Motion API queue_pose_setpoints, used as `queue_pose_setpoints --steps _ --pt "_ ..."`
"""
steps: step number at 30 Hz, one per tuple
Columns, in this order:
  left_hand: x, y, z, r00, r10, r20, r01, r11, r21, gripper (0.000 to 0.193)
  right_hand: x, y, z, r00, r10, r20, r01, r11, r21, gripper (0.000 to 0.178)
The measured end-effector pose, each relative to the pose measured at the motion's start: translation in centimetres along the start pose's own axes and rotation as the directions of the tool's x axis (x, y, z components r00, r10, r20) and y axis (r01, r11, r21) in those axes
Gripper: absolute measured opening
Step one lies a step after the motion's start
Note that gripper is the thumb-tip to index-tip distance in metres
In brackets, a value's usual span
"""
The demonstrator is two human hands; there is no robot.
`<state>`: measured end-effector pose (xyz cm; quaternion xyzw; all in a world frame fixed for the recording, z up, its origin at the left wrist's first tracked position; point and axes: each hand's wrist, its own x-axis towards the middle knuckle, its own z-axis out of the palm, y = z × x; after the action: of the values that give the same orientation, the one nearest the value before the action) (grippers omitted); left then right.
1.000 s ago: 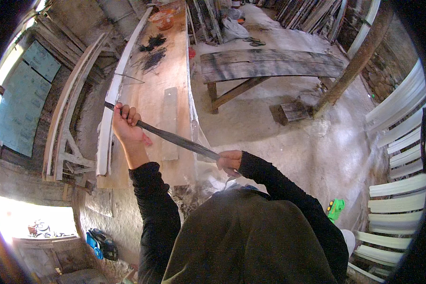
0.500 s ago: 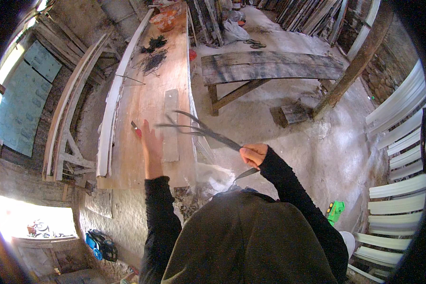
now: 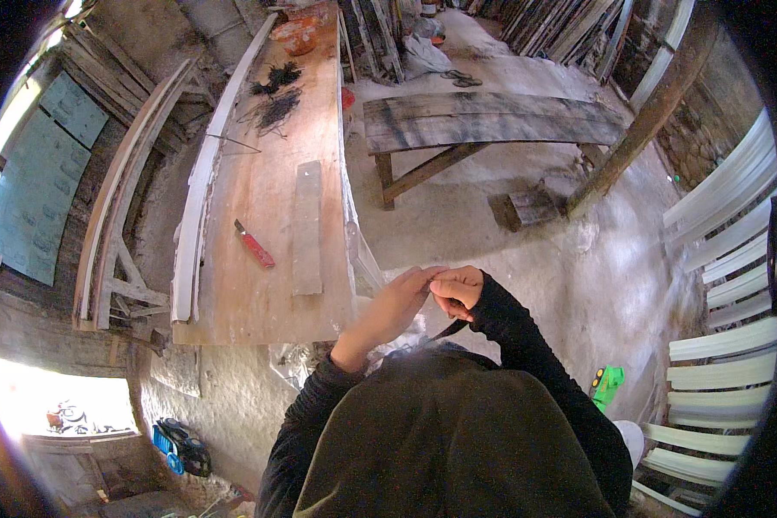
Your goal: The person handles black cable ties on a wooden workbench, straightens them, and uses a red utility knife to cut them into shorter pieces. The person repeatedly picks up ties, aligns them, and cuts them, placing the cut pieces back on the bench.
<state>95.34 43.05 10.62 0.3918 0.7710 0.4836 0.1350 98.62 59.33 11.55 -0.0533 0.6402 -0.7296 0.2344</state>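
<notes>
In front of my chest, both hands meet. My right hand (image 3: 457, 292) is closed around a bundle of thin dark strips, and the tail of a dark strip (image 3: 453, 329) hangs out below its fingers. From the left, my left hand (image 3: 393, 306) reaches across with its fingers pressed together against the right fingertips. What it pinches is hidden, and the strips' forked ends do not show. To the left, a red-handled utility knife (image 3: 255, 245) lies on the wooden work table (image 3: 233, 302), beside a flat grey strip (image 3: 307, 233).
Farther up the table lie dark tangled strands (image 3: 276, 108) and an orange basin (image 3: 295, 36). A low wooden bench (image 3: 492, 119) stands ahead, near a slanted post (image 3: 643, 121). White slats (image 3: 723, 374) line the right side. A green toy (image 3: 608, 387) rests on the floor.
My left hand has left the table beside the knife and come right to meet my right hand. The strips' forked ends, seen before, are out of sight. The knife now shows whole.
</notes>
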Motion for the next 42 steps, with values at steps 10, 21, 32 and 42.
queue_pose_setpoints --steps 10,21,32,42 --pt "-0.2 -2.0 -0.9 0.994 -0.095 0.045 0.097 0.995 -0.032 0.035 -0.4 0.4 -2.2 0.992 -0.112 0.065 0.104 0.988 0.115 0.038" --pt "-5.7 -6.1 -9.2 0.932 -0.274 -0.237 0.297 0.953 0.066 0.033 -5.3 1.3 -9.8 0.905 -0.255 -0.339 0.167 0.949 -0.269 0.045" --pt "-7.2 -5.1 -11.2 0.816 -0.327 -0.476 0.132 0.908 -0.398 0.023 -5.4 3.4 -13.7 0.75 0.141 -0.647 -0.616 0.506 -0.604 0.028" --pt "-1.7 -0.3 -7.5 0.926 0.054 -0.375 0.056 0.959 0.276 0.049 3.7 3.4 -2.4 0.784 -0.62 0.023 0.455 0.55 -0.7 0.073"
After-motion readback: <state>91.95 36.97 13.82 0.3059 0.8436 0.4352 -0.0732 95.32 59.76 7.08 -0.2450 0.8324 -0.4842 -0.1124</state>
